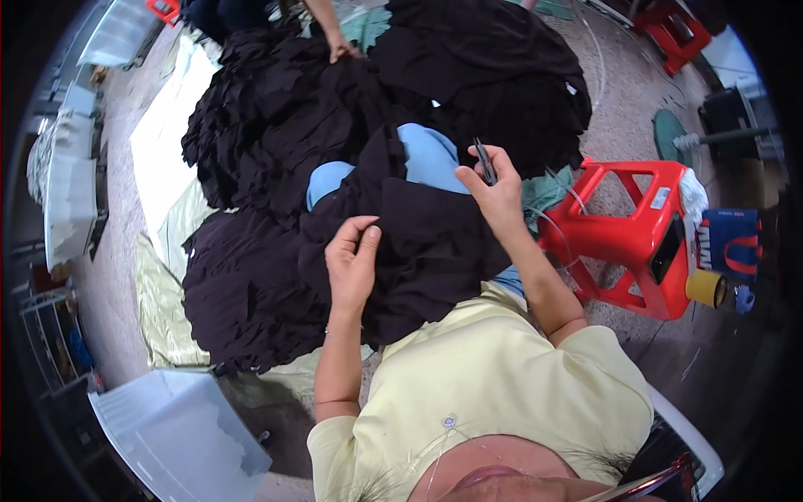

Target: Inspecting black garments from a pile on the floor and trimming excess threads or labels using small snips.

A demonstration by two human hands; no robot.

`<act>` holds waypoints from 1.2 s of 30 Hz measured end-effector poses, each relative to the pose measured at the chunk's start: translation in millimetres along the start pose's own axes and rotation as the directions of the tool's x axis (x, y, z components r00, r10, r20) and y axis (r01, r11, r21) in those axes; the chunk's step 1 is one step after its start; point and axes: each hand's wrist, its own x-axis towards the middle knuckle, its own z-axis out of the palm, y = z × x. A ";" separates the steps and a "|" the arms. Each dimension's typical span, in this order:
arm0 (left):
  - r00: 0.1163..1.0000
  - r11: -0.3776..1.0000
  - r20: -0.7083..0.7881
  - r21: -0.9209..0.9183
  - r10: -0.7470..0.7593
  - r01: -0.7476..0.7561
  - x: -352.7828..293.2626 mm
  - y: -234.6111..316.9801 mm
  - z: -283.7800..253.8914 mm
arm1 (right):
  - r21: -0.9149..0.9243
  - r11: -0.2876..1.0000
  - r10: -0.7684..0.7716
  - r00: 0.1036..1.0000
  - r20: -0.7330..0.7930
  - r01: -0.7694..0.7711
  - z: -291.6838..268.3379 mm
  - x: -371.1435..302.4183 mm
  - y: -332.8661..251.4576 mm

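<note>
Black matte cloth (431,233) lies creased; left hand (351,259) pinches it; right hand (499,194) grips snips (484,163).

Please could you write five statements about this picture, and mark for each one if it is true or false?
1. The right hand holds a small dark tool. True.
2. The left hand holds a similar tool. False: its fingertips are at the dark cloth in front of the person.
3. The red stool beside the person's right arm stands upright. True.
4. The person's shirt is dark blue. False: it is pale yellow.
5. Another person's hand is at the heaped dark fabric, near the top of the picture. True.
</note>
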 end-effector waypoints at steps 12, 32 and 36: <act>0.938 0.972 0.266 0.008 0.223 -0.234 35.9 38.6 7.9 | 0.100 0.992 -0.115 0.907 0.404 0.081 -30.3 10.6 -13.9; 0.071 0.794 -0.815 0.535 0.575 -0.288 -112.7 299.9 -435.6 | 0.079 0.997 -0.033 0.851 0.523 -0.010 59.6 20.1 -62.7; -0.365 0.865 -0.869 0.437 0.334 -0.248 -172.7 377.5 -584.0 | 0.047 0.999 -0.032 0.835 0.549 0.008 76.6 18.2 -55.8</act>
